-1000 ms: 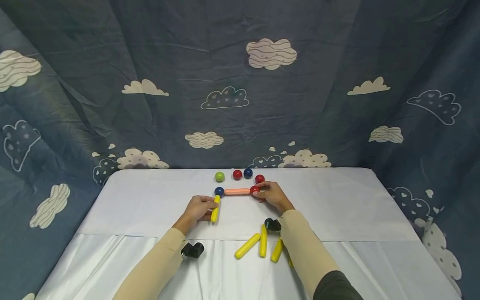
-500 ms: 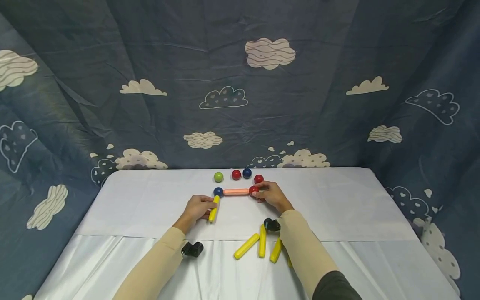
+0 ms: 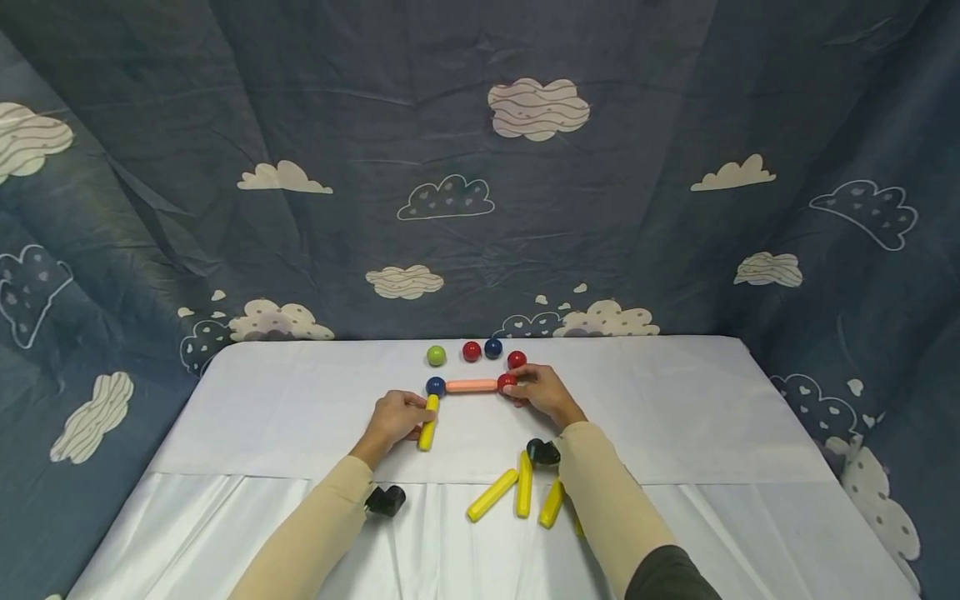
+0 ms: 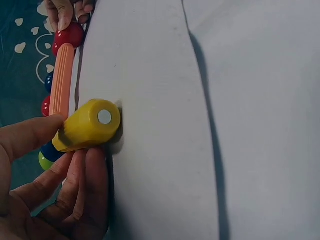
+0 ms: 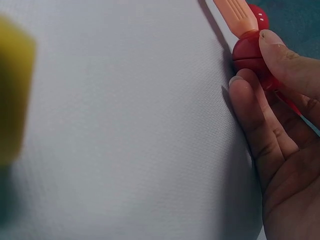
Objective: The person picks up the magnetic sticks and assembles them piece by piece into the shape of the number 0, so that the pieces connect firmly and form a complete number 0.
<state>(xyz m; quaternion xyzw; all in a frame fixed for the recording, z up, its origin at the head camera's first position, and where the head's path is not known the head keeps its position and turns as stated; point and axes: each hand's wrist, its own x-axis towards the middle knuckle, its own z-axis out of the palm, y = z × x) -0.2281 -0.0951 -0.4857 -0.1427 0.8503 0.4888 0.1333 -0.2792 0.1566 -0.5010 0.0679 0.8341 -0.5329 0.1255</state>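
In the head view, my left hand [image 3: 392,419] pinches a yellow rod [image 3: 428,425] between thumb and fingers. A pale round disc shows on the rod's near end in the left wrist view. Its far end meets a blue ball [image 3: 435,386], which sits at the left end of an orange ribbed rod [image 3: 472,386]. At that rod's right end is a red ball [image 3: 506,381], pinched by my right hand [image 3: 547,392]. The right wrist view shows my thumb on top of this red ball [image 5: 246,50] and fingertips beneath it.
Behind the orange rod lie a green ball [image 3: 436,356], a red ball [image 3: 471,351], a blue ball [image 3: 492,348] and another red ball [image 3: 517,359]. Several yellow rods [image 3: 492,496] lie nearer on the white cloth [image 3: 697,417], one partly hidden by my right sleeve. A cloud-patterned curtain [image 3: 450,125] hangs behind.
The near end of the yellow rod has swung slightly left in my left hand, while its far end stays by the blue ball. My right hand keeps its hold on the red ball.
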